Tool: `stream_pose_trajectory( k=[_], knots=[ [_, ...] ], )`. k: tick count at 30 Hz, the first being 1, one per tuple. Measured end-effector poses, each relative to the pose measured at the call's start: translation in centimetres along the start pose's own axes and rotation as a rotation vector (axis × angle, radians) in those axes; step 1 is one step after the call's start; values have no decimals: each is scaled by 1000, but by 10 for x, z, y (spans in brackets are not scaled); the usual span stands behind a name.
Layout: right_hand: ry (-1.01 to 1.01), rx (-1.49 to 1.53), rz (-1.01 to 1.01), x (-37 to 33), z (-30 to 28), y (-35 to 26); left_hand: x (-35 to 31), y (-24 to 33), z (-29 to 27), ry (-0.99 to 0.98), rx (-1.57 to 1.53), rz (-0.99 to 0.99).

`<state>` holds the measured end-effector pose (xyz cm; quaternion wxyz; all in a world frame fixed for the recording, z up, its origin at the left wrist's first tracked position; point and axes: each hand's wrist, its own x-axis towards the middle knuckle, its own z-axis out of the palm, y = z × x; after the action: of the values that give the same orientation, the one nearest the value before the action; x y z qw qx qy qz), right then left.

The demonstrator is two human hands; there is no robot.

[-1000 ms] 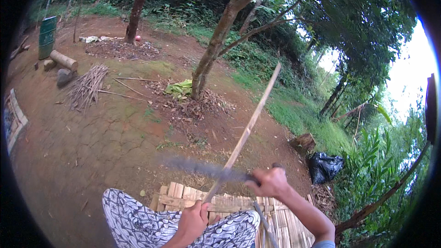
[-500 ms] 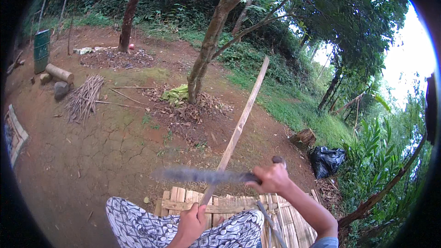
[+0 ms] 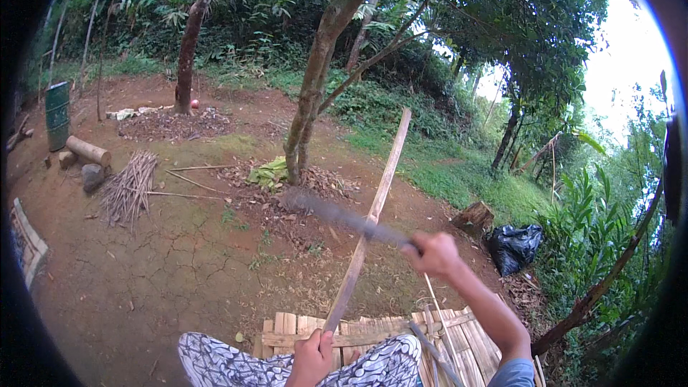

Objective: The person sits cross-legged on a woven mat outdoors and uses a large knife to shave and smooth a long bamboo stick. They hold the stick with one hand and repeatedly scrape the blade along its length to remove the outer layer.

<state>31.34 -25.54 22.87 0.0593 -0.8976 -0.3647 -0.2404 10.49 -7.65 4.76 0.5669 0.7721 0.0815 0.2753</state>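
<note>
My left hand [image 3: 312, 355] is closed round the near end of a long, flat bamboo slat [image 3: 390, 161], just above my patterned trousers. The slat slants up and away to the right. Wrapped round the handle of a machete [image 3: 337, 216] is my right hand [image 3: 437, 252]. Its motion-blurred blade points left and lies across the slat about midway along; whether it touches cannot be made out. Below my right forearm, a thin pale strip [image 3: 438, 308] runs down over the woven bamboo platform [image 3: 466, 340].
A grey stick [image 3: 433, 355] lies on the platform. Ahead stand a forked tree [image 3: 308, 100] and a bundle of twigs [image 3: 130, 188]. To the right are a stump [image 3: 473, 218] and a black plastic bag [image 3: 514, 247]. A green drum [image 3: 57, 116] stands far left.
The machete has moved up and away along the slat, and its blade now tilts up to the left. A thin pale strip now shows below my right forearm. My view has shifted slightly.
</note>
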Motion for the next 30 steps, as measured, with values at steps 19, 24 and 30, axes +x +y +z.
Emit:
stream_pose_trajectory(
  k=[19,24,30],
  knots=[
    [-96,-249,-212,-14,-21,-2,-7,-5,6,-84,-281,10],
    [56,-88,-570,-33,0,-1,6,2,-18,-582,-911,-493],
    [226,-5,-85,3,-3,20,17,-21,-32,-609,-1052,-452]
  ],
)
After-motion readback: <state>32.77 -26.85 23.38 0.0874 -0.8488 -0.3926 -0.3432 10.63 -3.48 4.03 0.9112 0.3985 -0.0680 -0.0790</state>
